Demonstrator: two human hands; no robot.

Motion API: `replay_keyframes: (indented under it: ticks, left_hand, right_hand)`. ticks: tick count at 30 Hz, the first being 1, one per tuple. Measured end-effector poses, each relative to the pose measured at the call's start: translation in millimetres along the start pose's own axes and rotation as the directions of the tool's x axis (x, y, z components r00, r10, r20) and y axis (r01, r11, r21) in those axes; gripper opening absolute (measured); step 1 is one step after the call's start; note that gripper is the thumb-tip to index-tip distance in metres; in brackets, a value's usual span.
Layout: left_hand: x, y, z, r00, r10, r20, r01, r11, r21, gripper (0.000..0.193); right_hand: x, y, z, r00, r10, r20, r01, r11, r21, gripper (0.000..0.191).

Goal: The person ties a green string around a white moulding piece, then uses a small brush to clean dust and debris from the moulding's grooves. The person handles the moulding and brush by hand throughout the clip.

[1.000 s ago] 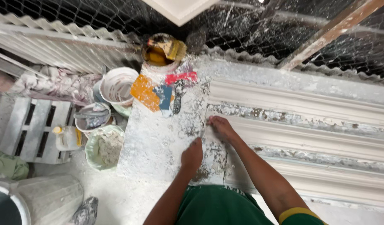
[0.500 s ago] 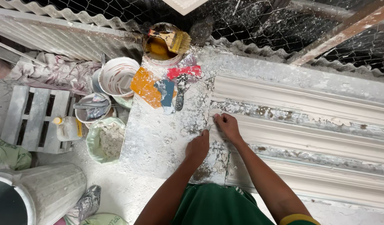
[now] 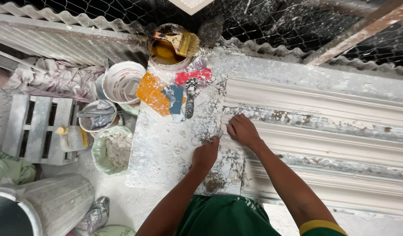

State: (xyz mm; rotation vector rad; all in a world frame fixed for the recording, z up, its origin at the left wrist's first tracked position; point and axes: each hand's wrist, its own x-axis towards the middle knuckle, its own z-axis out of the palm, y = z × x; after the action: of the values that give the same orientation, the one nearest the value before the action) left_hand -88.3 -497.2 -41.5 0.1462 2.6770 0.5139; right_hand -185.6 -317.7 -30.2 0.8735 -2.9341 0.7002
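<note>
My left hand (image 3: 206, 154) rests fingers-down on the plaster-crusted worktable (image 3: 166, 144), right at the end of a long white moulded plaster strip (image 3: 324, 131). My right hand (image 3: 241, 130) lies flat on that strip's left end, fingers spread toward the edge. Neither hand holds a tool. Just beyond the hands lie orange (image 3: 152, 92), blue (image 3: 175, 98) and red (image 3: 192, 76) flat scrapers and a dark-handled knife (image 3: 189, 99). A tin of yellow liquid (image 3: 165, 49) with a brush (image 3: 180, 41) across it stands at the table's far end.
Left of the table are a white bucket (image 3: 122, 82), a small bowl with a tool (image 3: 96, 116), a green bowl of plaster lumps (image 3: 112, 150), a plastic bottle (image 3: 72, 137) on a pallet (image 3: 33, 129) and a large grey bin (image 3: 44, 205). Wire mesh and corrugated sheet run behind.
Both hands have shifted slightly along the strip's left end, the left hand closing up toward the right. The camera view has tilted a little lower.
</note>
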Motion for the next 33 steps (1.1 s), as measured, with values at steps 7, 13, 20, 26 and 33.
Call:
replay_keyframes:
  ticks: [7, 13, 20, 26, 33]
  left_hand:
    - [24, 3, -15, 0.995, 0.006, 0.103, -0.002, 1.0, -0.03, 0.024]
    - [43, 6, -16, 0.991, -0.015, 0.135, 0.021, 0.999, -0.042, 0.019]
    - [29, -25, -11, 0.995, 0.099, 0.013, -0.096, 0.988, -0.124, 0.026]
    - [11, -11, 10, 0.998, 0.06, 0.021, -0.059, 0.997, -0.049, 0.049]
    - [50, 11, -31, 0.951, -0.011, 0.31, 0.013, 1.0, -0.003, 0.046]
  right_hand:
    - [-1, 17, 24, 0.996, 0.028, -0.087, -0.022, 0.998, 0.063, 0.023]
    - [-5, 19, 26, 0.995, 0.039, -0.094, -0.031, 0.996, 0.083, 0.022]
    - [-9, 20, 24, 0.999, 0.004, 0.033, -0.004, 1.0, 0.017, 0.034]
    - [-25, 35, 38, 0.965, -0.204, -0.167, 0.212, 0.977, 0.033, 0.026]
    - [-25, 35, 32, 0.934, -0.115, -0.339, 0.17, 0.976, 0.137, 0.008]
